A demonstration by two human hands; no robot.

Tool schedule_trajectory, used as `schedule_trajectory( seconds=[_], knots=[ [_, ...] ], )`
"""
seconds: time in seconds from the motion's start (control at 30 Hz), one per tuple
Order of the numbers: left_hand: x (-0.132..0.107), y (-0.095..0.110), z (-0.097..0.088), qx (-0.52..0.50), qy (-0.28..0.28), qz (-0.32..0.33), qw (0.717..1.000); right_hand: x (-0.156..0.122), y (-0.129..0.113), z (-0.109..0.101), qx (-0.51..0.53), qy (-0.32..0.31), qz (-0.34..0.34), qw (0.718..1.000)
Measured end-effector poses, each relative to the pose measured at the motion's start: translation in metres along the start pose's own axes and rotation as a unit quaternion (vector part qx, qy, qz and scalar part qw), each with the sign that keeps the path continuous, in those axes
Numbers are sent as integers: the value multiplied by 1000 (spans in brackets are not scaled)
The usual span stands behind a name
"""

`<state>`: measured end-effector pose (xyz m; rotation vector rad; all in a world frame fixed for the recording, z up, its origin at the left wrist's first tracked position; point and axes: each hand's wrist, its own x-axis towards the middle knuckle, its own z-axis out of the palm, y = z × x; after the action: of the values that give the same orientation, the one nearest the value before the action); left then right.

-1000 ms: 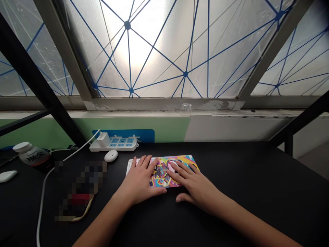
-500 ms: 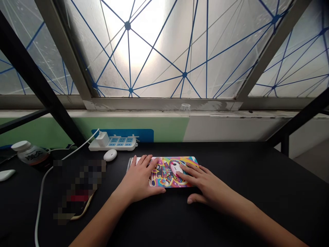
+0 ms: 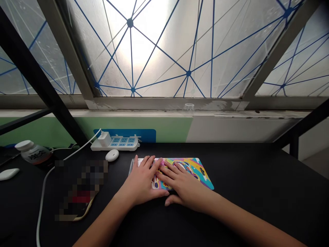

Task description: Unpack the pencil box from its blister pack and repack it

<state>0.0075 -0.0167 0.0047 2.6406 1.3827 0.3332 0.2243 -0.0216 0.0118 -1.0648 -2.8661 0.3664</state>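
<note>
A flat, brightly coloured cartoon-printed package [image 3: 192, 168] lies on the black desk, with a dark hang hole near its right end and a clear or silvery edge at its left. My left hand [image 3: 140, 185] rests flat across its left part, fingers extended, thumb along the near edge. Palm down, my right hand [image 3: 185, 187] lies over its middle with the fingers stretched out and pointing left, close to my left thumb and fingers. Much of the print is hidden beneath both hands. Neither hand grips anything.
A white power strip [image 3: 120, 146] with a plugged-in charger stands by the wall. In front of it lies a white rounded case [image 3: 112, 155]. A white cable [image 3: 42, 199] runs down the left side, near a blurred-out item [image 3: 82, 192] and a white-capped bottle [image 3: 33, 152].
My right hand has slid left over the package toward my left hand, uncovering the right end with the hang hole. My left hand stays on the left part. The view has shifted slightly.
</note>
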Motion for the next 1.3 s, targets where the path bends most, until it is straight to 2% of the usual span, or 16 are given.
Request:
schedule_trajectory(
  seconds=[0.37,0.63,0.77,0.9,1.07,1.17,1.3],
  knots=[
    [1,2,2,2,-14,-14,1000,-26,22,-5,47,-13,19,999],
    [2,1,1,4,-36,-26,999,-86,65,-10,61,-15,91,994],
    [2,2,-2,21,-27,-7,999,-104,72,-19,59,-11,129,990],
    [2,8,0,29,-10,38,999,-86,54,-15,8,24,136,990],
    [3,14,10,27,-8,35,999,-41,26,7,-40,61,30,997],
    [3,12,9,18,-29,16,999,-27,28,16,-61,90,-6,994],
    [3,3,0,-8,-59,-1,998,-37,45,21,-76,102,0,992]
  ],
)
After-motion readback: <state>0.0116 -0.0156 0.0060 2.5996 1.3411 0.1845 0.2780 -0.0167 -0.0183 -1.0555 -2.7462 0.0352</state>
